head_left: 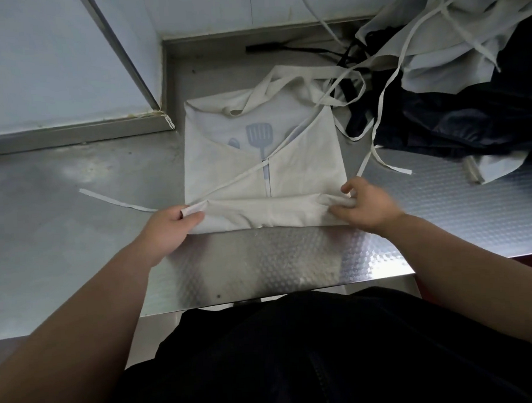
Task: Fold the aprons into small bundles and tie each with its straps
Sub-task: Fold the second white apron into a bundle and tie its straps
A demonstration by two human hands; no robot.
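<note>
your left hand (168, 228) and right hand (367, 204) each pinch an end of the rolled near edge of the cream apron (262, 174), lying flat on the steel table (76, 209). a heap of aprons (467, 95) sits beyond the cream apron's right side.

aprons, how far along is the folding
Done: the cream apron has its sides folded in. In hand: left hand and right hand roll its near edge. Left: its strap lies untied, and the apron pile waits unfolded.
</note>
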